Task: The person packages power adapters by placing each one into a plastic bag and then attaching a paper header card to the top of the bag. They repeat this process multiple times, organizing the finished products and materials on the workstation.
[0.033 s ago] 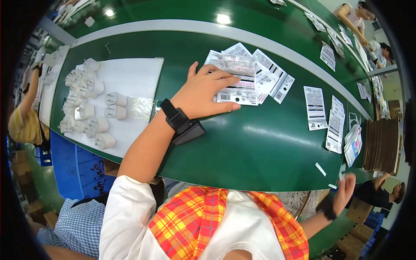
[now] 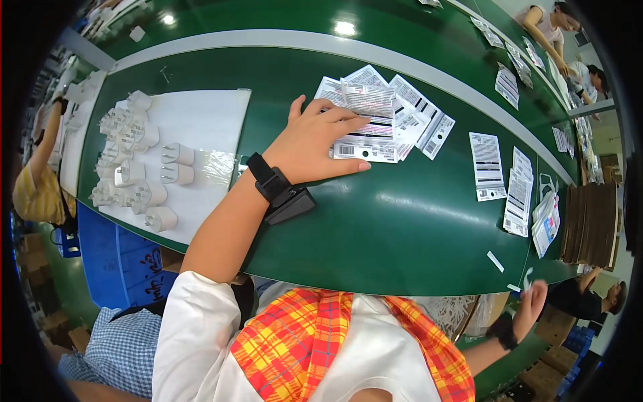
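Observation:
My left hand [image 2: 315, 144] reaches across the green table [image 2: 402, 228] and lies flat, fingers spread, on a loose pile of clear packets with printed white labels [image 2: 395, 124]. A black band with a dark block [image 2: 278, 191] sits on that wrist. My right hand [image 2: 536, 301] hangs low at the table's near right edge, also wearing a black wrist band, its fingers apart. Small white strips [image 2: 495, 261] lie on the table just above it.
A white sheet [image 2: 207, 114] on the left carries several white plug adapters [image 2: 144, 157]. Printed label sheets [image 2: 487, 164] and a stack of brown cardboard [image 2: 589, 221] lie to the right. A blue crate [image 2: 114, 261] stands below the table. Other people work at the left edge [image 2: 33, 187] and top right [image 2: 546, 23].

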